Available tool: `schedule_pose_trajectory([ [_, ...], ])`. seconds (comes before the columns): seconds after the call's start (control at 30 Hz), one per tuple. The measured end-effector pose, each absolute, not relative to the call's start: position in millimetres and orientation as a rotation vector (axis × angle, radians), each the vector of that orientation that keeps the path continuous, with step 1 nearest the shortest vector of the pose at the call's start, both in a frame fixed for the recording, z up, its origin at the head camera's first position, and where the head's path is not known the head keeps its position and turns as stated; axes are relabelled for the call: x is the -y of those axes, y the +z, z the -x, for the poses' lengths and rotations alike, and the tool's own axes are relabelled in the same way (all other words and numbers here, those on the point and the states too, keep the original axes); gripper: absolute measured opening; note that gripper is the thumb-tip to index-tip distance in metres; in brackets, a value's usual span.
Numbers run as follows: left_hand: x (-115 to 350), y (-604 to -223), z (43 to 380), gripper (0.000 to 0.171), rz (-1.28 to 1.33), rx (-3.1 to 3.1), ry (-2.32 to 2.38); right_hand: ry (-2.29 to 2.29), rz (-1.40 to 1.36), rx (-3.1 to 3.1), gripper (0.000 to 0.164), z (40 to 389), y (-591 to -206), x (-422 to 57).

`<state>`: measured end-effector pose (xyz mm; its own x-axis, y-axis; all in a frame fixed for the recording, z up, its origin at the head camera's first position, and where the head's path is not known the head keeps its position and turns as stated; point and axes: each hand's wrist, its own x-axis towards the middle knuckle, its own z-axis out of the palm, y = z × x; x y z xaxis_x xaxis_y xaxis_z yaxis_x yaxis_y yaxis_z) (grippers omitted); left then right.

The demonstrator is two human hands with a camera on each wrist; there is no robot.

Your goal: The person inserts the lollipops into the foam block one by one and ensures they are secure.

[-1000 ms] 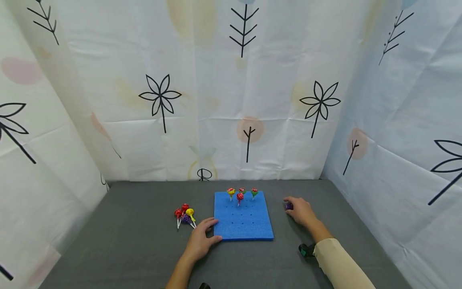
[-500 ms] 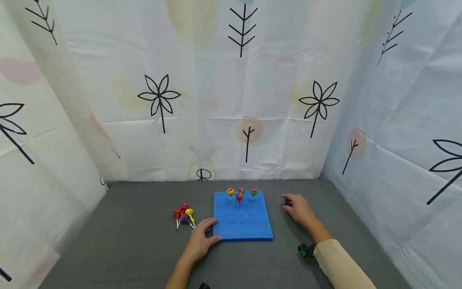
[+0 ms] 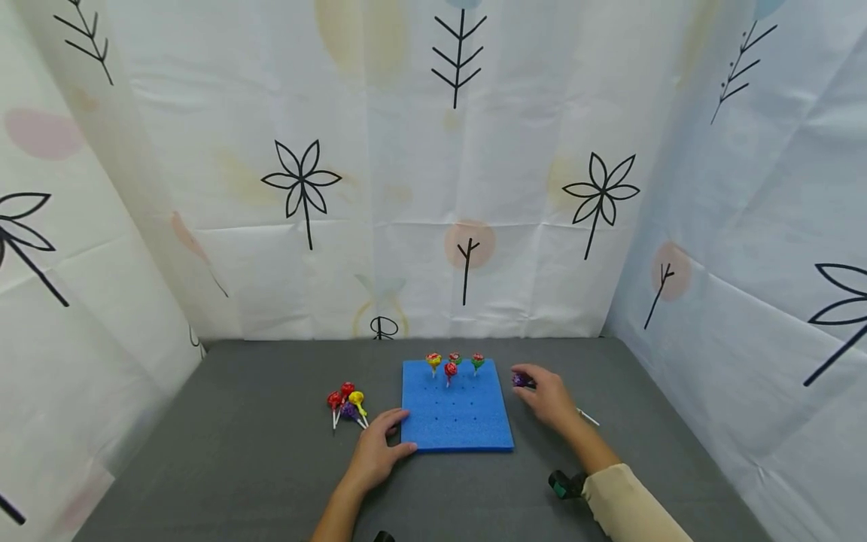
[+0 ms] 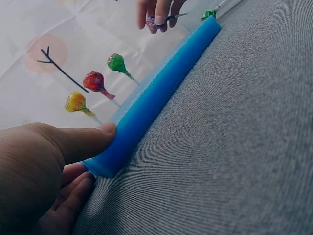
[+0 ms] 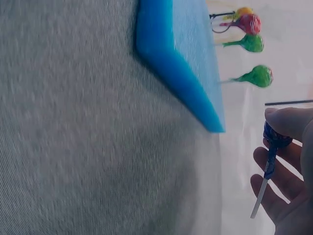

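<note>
A blue foam board with rows of small holes lies on the table. Lollipops stand in its back part: a yellow-and-red one, a red one and two green ones, including the right one. My left hand holds the board's front left corner, thumb on the front edge and fingers at the left side. My right hand pinches a purple lollipop by its wrapped head, just right of the board. The lollipop's white stick points away from the thumb.
Left of the board lies a loose bunch of lollipops, with red, yellow and purple heads. A white stick shows beside my right wrist. A green lollipop lies beyond the board. Patterned white cloth surrounds the grey table.
My right hand has lifted the purple lollipop and moved left towards the board, which uncovers a white stick on the table. The left hand has stayed at the board's corner.
</note>
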<state>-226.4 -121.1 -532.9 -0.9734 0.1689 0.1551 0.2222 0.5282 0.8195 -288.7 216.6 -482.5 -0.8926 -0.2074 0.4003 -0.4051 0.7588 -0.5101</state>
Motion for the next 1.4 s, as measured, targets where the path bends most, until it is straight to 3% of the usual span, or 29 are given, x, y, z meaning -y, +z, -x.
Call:
schedule_pose_trajectory([
  [1.4,121,-532,226,0.052,0.356,2.683,-1.442,1.219,-0.508,2.302,0.024,287,-471,-159],
])
